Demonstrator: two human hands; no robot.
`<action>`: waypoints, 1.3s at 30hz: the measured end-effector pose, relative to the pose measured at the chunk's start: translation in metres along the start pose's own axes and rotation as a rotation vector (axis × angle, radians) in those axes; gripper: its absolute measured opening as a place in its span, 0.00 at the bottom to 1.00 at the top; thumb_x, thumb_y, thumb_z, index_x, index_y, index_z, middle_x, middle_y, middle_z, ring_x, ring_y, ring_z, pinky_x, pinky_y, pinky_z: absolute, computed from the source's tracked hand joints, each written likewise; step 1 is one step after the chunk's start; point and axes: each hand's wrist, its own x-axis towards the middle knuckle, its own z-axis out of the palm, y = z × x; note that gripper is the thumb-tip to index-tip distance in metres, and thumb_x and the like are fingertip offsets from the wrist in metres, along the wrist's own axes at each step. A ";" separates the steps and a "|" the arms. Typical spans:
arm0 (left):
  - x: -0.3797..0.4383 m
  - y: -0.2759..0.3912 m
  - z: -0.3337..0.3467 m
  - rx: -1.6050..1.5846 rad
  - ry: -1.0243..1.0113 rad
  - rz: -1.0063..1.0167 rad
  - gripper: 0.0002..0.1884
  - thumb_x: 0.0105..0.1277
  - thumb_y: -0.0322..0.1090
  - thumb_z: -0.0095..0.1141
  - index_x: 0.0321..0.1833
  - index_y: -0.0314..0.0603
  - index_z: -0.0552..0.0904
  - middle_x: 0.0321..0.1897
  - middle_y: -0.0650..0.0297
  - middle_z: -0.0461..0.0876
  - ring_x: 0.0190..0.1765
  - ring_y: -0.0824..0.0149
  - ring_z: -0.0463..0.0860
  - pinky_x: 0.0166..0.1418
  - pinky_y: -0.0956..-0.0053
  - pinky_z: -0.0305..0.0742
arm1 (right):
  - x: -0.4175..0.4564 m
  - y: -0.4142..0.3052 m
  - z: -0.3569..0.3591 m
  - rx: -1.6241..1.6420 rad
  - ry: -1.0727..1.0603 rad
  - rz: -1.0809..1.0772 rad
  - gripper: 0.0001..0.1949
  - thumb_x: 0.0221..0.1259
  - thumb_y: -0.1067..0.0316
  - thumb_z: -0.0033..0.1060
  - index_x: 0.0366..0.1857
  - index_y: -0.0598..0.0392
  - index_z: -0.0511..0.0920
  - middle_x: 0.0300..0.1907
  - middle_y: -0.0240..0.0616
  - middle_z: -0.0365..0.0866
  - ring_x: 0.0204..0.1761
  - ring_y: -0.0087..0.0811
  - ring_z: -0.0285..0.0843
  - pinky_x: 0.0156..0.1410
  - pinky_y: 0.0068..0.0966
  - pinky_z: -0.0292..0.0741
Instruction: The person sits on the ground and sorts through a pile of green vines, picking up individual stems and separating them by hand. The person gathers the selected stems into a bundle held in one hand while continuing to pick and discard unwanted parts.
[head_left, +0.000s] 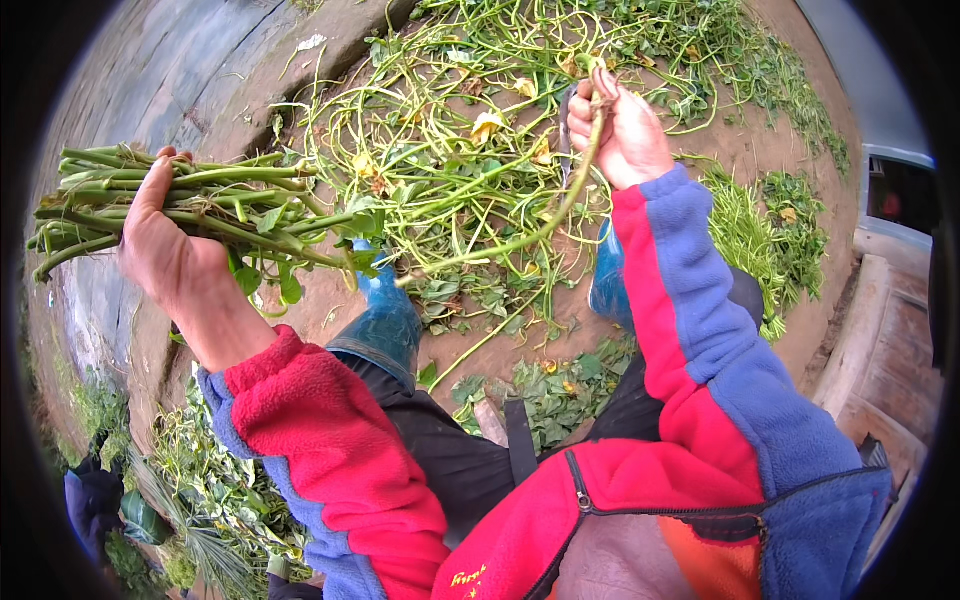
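Note:
On the left, my left hand (169, 259) grips a thick bundle of cut green vine stems (247, 191), with a few leaves hanging under it. My right hand (622, 131) is raised at the upper right, its fingers closed around one long vine stem (559, 214). That stem curves down and left to a free end near my blue boot (386, 319). A narrow grey, blade-like thing (565, 139) shows beside the right fingers; its handle is hidden. Beyond the hands, a tangled heap of vines (450, 172) with wilted yellow blossoms, likely squash, covers the ground.
Loose leaves (574, 386) lie between my legs. A pile of green stems (735, 232) is at the right, near a wooden beam (855, 330). Leafy vines (217, 472) and a dark green round thing (142, 517) lie lower left. A stone kerb (300, 82) borders grey paving.

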 end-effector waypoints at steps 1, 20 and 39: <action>0.000 -0.001 0.000 0.010 -0.013 0.005 0.10 0.51 0.20 0.50 0.38 0.23 0.74 0.33 0.51 0.75 0.36 0.61 0.76 0.44 0.73 0.73 | -0.006 -0.017 0.000 0.004 -0.120 0.009 0.14 0.59 0.55 0.42 0.28 0.56 0.67 0.17 0.33 0.65 0.19 0.24 0.60 0.23 0.21 0.60; -0.116 -0.071 0.065 0.136 -0.869 -0.619 0.14 0.43 0.23 0.58 0.36 0.31 0.75 0.28 0.59 0.78 0.29 0.67 0.78 0.33 0.75 0.75 | -0.041 -0.011 0.029 -0.674 -0.321 -0.121 0.17 0.60 0.65 0.41 0.53 0.56 0.66 0.33 0.26 0.72 0.31 0.15 0.66 0.36 0.14 0.67; -0.140 -0.106 0.072 -0.158 -0.792 -0.884 0.20 0.45 0.21 0.55 0.44 0.30 0.71 0.35 0.57 0.77 0.33 0.65 0.78 0.39 0.72 0.76 | -0.038 -0.004 0.011 -0.807 -0.271 -0.493 0.16 0.56 0.67 0.40 0.46 0.63 0.70 0.36 0.46 0.72 0.42 0.39 0.67 0.50 0.29 0.62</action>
